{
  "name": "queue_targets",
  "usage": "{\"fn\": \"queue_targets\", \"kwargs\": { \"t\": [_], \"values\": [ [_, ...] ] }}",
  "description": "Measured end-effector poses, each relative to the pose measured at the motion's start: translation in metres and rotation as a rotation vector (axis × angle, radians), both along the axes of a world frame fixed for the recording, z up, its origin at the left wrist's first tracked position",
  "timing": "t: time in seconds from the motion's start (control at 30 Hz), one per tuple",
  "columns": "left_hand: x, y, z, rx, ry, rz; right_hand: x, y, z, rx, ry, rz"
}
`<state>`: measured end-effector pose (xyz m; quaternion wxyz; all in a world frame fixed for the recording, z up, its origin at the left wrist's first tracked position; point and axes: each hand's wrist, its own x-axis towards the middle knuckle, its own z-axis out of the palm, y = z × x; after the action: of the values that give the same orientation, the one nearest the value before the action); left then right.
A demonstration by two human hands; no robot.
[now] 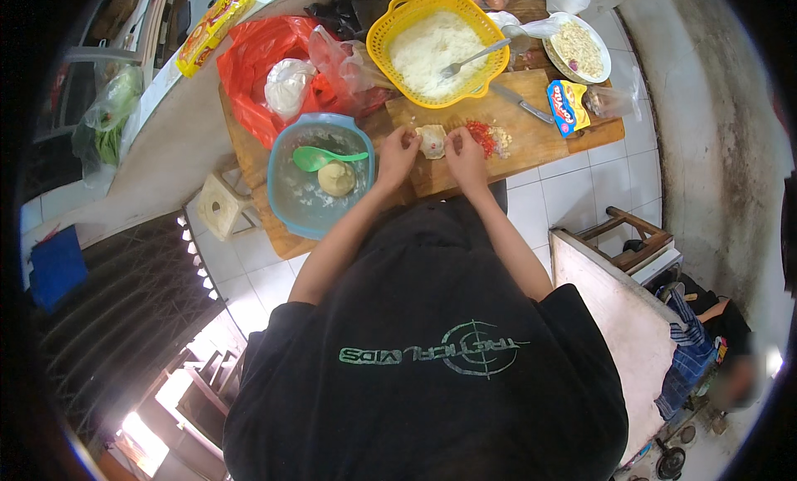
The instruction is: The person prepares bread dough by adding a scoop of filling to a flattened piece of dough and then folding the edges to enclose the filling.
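A small flattened piece of dough (pixel 432 141) with reddish specks lies on the wooden cutting board (pixel 531 157). My left hand (pixel 398 157) pinches its left edge, and my right hand (pixel 466 156) has its fingers closed at the right edge. Just right of my right hand is a pile of chopped red chili (pixel 480 136) beside chopped pale bits (pixel 501 141). Left of my left forearm sits a blue plastic basin (pixel 279 182). Inside it are a ball of dough (pixel 336 179) and a green spoon (pixel 320 158).
A yellow basket (pixel 378 33) with white shreds and a fork (pixel 473 59) stands behind the board. A knife (pixel 525 105), a blue-yellow packet (pixel 567 107) and a white bowl (pixel 604 62) are at the right. A red plastic bag (pixel 249 66) lies far left. Another person (pixel 714 311) is at the lower right.
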<state>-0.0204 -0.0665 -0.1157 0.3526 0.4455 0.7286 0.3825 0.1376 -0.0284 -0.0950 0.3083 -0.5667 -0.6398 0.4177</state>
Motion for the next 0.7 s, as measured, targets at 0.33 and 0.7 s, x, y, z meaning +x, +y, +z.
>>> {"fn": "queue_targets", "kwargs": {
  "t": [0.33,0.7],
  "values": [
    [0.007,-0.003,-0.022,-0.131,-0.287,0.081,-0.005,0.001,-0.012,-0.036,0.069,0.012],
    [0.002,-0.010,-0.024,-0.220,-0.246,0.111,-0.001,-0.001,-0.020,-0.173,0.091,-0.119]
  ]
}}
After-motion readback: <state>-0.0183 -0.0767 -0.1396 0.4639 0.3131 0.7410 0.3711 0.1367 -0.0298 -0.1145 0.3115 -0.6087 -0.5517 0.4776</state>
